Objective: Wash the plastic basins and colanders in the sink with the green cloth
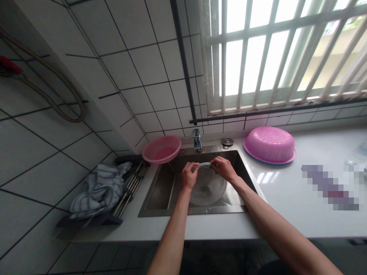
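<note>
Both of my hands are over the sink [160,193], above a round metal strainer basket [208,193] in its basin. Between them stretches a pale curved piece [204,164], whose kind I cannot make out. My left hand [189,175] pinches its left end between thumb and fingers. At the other end, my right hand [225,168] has its fingers closed on it, and a greenish bit [214,165] shows by the fingertips. The fingers partly cover both ends. What lies inside the basket is too unclear to tell.
A faucet [197,139] stands behind the sink, with a metal drain cover [227,142] beside it. A pink basin [162,149] sits at the back left corner. Right, an upturned pink basket [269,144] rests on the counter. A striped cloth [99,189] lies on a rack [130,187] at left.
</note>
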{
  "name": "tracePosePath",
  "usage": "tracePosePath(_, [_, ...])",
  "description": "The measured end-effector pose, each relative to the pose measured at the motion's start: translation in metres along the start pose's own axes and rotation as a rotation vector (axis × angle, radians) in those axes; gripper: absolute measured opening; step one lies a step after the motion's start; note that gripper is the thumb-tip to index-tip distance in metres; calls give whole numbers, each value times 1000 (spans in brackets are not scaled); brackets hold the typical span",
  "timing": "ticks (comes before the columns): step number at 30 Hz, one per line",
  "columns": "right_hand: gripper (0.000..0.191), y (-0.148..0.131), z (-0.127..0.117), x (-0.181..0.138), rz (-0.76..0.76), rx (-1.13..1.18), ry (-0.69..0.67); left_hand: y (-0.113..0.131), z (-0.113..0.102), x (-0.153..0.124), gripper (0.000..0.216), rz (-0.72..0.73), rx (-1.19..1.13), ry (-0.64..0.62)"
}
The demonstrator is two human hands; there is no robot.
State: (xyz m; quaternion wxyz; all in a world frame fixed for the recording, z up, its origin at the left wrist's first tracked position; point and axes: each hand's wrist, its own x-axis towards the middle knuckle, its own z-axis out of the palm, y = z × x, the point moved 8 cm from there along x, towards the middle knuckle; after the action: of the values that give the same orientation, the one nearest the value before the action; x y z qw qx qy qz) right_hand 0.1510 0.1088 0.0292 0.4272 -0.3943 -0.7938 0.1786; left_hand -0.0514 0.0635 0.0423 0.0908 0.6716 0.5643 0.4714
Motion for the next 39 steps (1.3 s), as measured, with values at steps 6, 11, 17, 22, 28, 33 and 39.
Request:
tracePosePath(6, [23,-27,18,1,-114,-84,-48,11,10,-3,13,43,46,-57])
tracePosePath(11, [19,11,-9,2,43,-18,84,-6,-18,3,8,-30,-12,135])
tracePosePath(17, [18,7,-3,-2,23,-46,43,-2,-1,1,9,-7,-7,11])
tracePosePath(22, [22,-25,11,1,-64,-65,2,8,1,-1,9,26,-5,-4])
tracePosePath(28, [14,23,-22,0,123,52,188,-27,-24,6,16,-96,-116,236])
tracePosePath(33, [15,46,-26,-5,203,73,217,-47,-24,7,14,-190,-81,208])
tracePosePath(39, [17,13,-7,-2,71,83,87,-3,-15,4,39,4,19,51])
